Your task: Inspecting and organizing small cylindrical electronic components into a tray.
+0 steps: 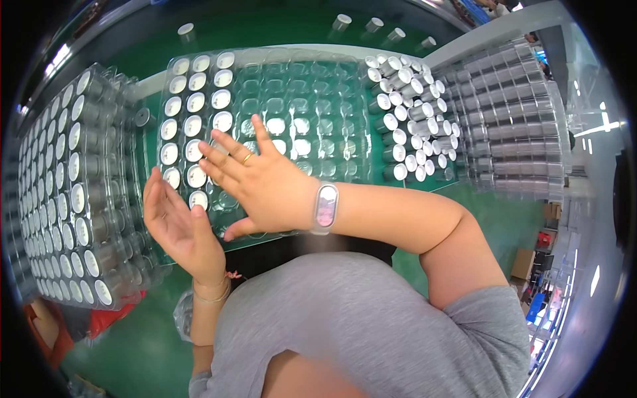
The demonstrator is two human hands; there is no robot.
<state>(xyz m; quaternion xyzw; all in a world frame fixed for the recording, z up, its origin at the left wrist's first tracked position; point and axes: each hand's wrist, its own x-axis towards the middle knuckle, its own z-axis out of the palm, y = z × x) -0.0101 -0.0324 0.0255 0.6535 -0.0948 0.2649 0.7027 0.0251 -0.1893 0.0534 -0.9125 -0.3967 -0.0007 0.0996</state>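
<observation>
A clear plastic tray with rows of moulded cups lies on the green tabletop in front of me. White-topped silver cylinders stand in its left columns, while the cups to the right hold none. My right hand reaches across the tray from the right, palm down, fingers spread and nothing in its grasp. At the tray's near left corner, my left hand is open with its fingers stretched out. Its fingertips are close to the nearest cylinders; whether they touch is unclear.
Many loose silver cylinders crowd together right of the tray. Stacks of filled trays stand farther right and at the left. Single cylinders stand beyond the far pale edge; one more is left of the tray.
</observation>
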